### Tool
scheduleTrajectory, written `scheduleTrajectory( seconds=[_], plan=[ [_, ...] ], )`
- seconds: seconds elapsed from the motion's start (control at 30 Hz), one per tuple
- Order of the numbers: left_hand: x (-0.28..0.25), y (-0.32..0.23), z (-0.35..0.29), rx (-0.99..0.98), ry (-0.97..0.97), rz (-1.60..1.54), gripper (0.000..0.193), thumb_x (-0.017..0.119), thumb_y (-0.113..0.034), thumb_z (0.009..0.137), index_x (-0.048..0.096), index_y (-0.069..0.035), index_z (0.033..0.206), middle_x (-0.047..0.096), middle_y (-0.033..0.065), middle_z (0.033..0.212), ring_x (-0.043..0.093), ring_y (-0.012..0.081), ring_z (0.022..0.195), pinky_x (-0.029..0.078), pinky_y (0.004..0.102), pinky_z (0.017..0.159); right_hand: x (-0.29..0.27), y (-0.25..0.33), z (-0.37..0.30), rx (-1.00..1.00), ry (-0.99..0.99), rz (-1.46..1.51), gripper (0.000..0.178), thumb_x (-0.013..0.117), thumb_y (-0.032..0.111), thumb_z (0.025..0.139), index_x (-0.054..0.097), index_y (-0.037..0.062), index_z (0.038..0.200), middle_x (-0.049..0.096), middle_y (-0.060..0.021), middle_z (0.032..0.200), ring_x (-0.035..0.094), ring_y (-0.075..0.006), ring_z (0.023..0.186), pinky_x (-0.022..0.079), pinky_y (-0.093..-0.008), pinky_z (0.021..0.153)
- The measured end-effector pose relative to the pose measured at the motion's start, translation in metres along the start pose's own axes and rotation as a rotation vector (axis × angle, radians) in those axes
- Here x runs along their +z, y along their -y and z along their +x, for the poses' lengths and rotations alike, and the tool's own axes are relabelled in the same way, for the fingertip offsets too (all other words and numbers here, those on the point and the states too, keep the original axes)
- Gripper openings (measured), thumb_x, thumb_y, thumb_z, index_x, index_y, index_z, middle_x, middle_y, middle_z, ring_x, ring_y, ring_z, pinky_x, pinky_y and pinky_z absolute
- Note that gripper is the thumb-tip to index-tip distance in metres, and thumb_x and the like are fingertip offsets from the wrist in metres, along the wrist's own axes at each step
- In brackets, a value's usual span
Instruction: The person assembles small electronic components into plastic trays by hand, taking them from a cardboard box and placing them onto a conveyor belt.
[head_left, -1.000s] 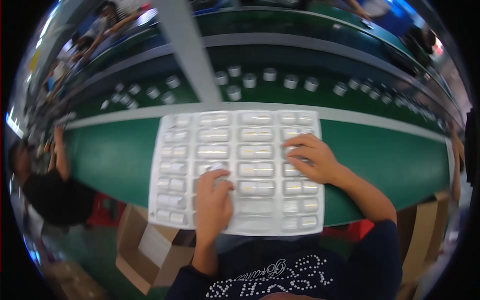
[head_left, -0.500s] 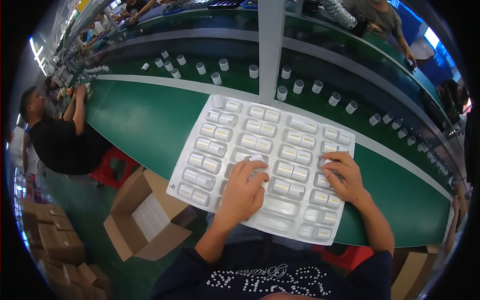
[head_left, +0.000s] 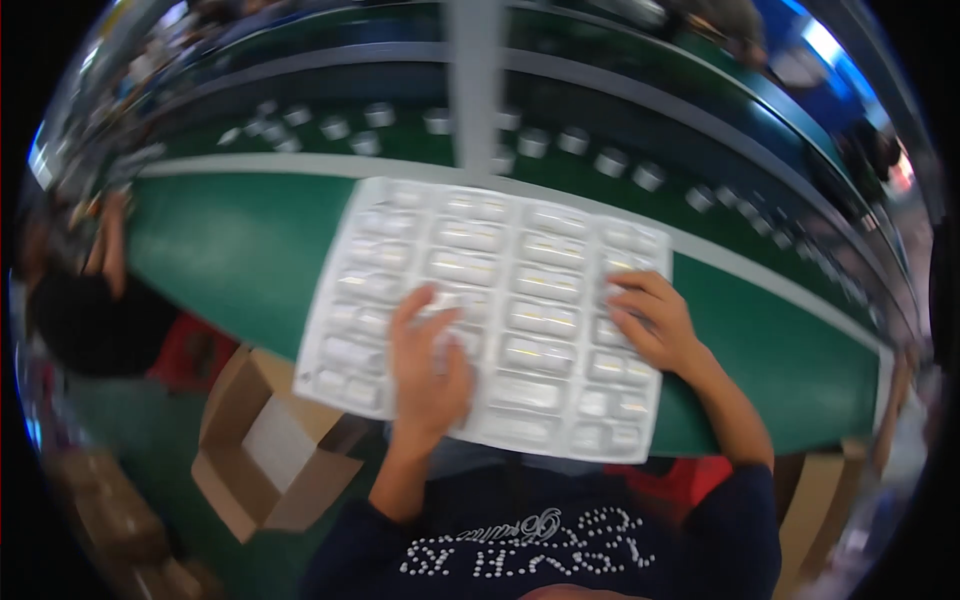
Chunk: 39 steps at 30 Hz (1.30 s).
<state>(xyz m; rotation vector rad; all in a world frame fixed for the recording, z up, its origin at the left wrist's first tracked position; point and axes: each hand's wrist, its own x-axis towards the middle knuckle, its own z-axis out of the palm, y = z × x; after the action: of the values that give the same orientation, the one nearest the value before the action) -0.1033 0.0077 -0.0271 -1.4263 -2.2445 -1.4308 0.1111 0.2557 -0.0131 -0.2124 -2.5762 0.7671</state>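
Note:
A white plastic tray (head_left: 480, 448) lies tilted on the green bench, its pockets holding rows of small white cylinders (head_left: 545, 317), many with a thin yellow line. Over the left-middle pockets is my left hand (head_left: 430, 375), its fingers spread apart and nothing plainly held. Next to its fingertips sits a white cylinder in a pocket. My right hand (head_left: 655, 320) is at the right column, fingers bent around a white cylinder (head_left: 612, 291) at the pocket; blur and the fingers hide part of it. Two pockets (head_left: 525, 393) near the tray's front edge hold no cylinders.
More white cylinders (head_left: 573, 140) stand in a line on the dark green belt (head_left: 400, 150) behind the bench (head_left: 240, 230). An opened cardboard box (head_left: 225, 470) is on the floor at left. A co-worker (head_left: 80, 310) sits at far left near a red stool (head_left: 190, 350).
The whole view has shifted and blurred. My left hand has drawn back leftward over the tray and its fingers have spread. My right hand keeps nearly the same place on the tray.

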Motion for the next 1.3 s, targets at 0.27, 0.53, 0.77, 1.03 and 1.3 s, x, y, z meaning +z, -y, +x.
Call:
scheduleTrajectory(
  seconds=[0.27,0.53,0.77,1.03,1.3],
  plan=[
    [0.005,0.012,-0.021,-0.277,-0.101,-0.431,0.02,0.049,-0.01,0.103,0.057,0.001,0.117,0.062,0.0098,0.107,0.06,0.0176,0.097,0.051,0.0309,0.08,-0.015,0.001,0.014,-0.089,-0.066,-0.014,0.026,0.07,0.02,0.088,0.068,0.0058,0.109,0.061,-0.0139,0.125,0.061,-0.0314,0.111,0.049,-0.0402,0.095],
    [0.009,-0.004,-0.006,0.013,0.021,-0.097,0.023,0.07,0.002,0.08,0.062,0.003,0.102,0.061,0.0144,0.095,0.059,0.0296,0.088,0.048,0.0394,0.081,-0.149,-0.152,0.025,0.228,-0.518,-0.449,0.027,0.064,0.006,0.086,0.068,0.0032,0.112,0.071,-0.0137,0.108,0.068,-0.0297,0.098,0.053,-0.0381,0.088],
    [0.018,-0.003,-0.01,-0.145,0.104,-0.125,0.016,0.066,-0.004,0.086,0.063,0.002,0.101,0.061,0.0121,0.097,0.057,0.025,0.092,0.045,0.0338,0.084,-0.257,-0.31,-0.002,0.691,0.102,-0.467,0.051,0.067,0.003,0.073,0.068,0.0125,0.124,0.068,-0.0088,0.125,0.063,-0.0235,0.115,0.05,-0.0354,0.101],
    [0.021,0.014,-0.021,-0.116,0.053,-0.182,0.029,0.053,-0.004,0.096,0.052,-0.002,0.124,0.053,0.0102,0.115,0.051,0.0204,0.104,0.041,0.031,0.093,-0.236,-0.316,0.023,0.614,0.428,-0.591,0.037,0.075,0.022,0.071,0.074,0.0114,0.106,0.071,-0.0152,0.104,0.067,-0.0311,0.094,0.052,-0.043,0.082],
    [0.023,-0.004,-0.013,-0.399,-0.022,-0.367,0.04,0.051,-0.009,0.1,0.044,-0.006,0.14,0.057,0.0051,0.124,0.053,0.0113,0.089,0.044,0.0231,0.078,-0.234,-0.315,0.023,0.67,0.404,-0.663,0.038,0.077,0.023,0.072,0.074,0.011,0.108,0.072,-0.013,0.105,0.068,-0.0265,0.092,0.054,-0.0394,0.083]
  ],
)
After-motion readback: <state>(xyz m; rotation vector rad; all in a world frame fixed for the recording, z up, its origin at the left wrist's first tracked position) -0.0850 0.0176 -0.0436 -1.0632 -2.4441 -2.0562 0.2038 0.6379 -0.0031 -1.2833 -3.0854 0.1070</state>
